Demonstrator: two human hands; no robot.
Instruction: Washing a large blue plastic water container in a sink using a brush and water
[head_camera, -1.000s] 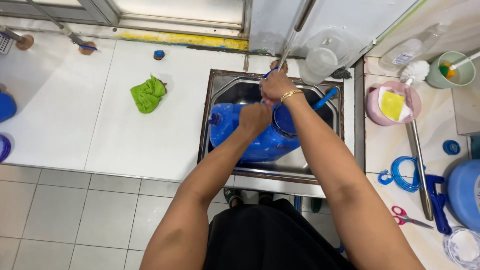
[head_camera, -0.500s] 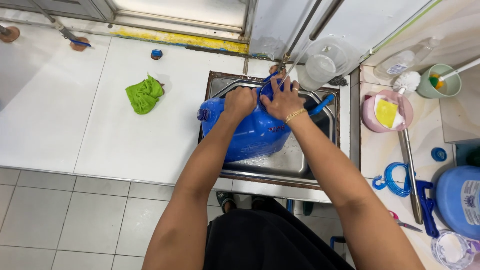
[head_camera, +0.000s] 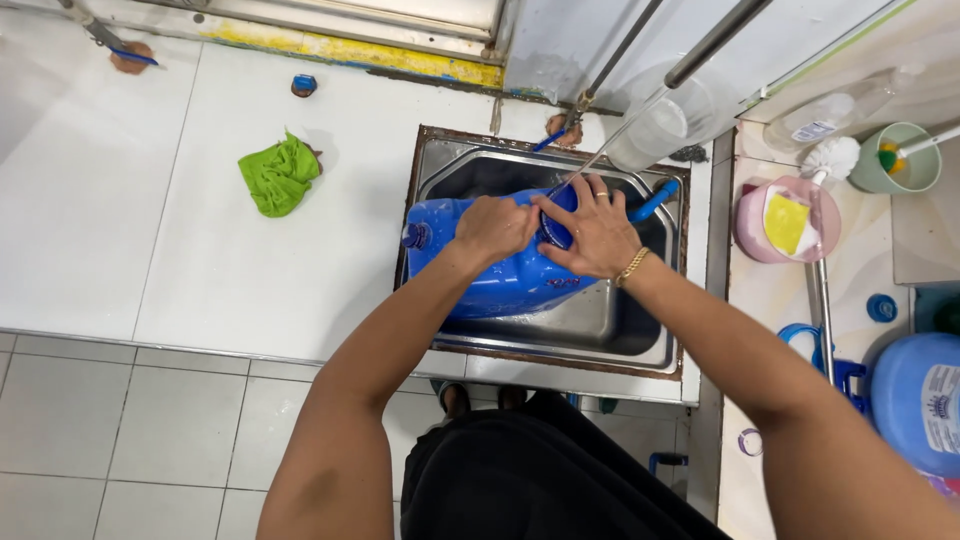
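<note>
A large blue water jug (head_camera: 500, 272) lies on its side across the steel sink (head_camera: 620, 335), its neck pointing left. My left hand (head_camera: 493, 227) is pressed on the top of the jug, fingers closed on it. My right hand (head_camera: 592, 231), with a gold bracelet and a ring, grips the jug's round base end. A thin stream of water runs from the tap pipe (head_camera: 610, 60) down onto the jug near my right hand. A blue handle (head_camera: 655, 198) sticks out at the sink's right rim.
A crumpled green cloth (head_camera: 278, 174) and a small blue cap (head_camera: 304, 85) lie on the white counter left of the sink. At right stand a pink tub with a yellow sponge (head_camera: 786, 221), a green cup (head_camera: 897, 158), a white brush (head_camera: 830, 157) and another blue jug (head_camera: 920, 400).
The jug has shifted a little in the sink under both hands. My right hand has spread over its base end. The view has moved closer.
</note>
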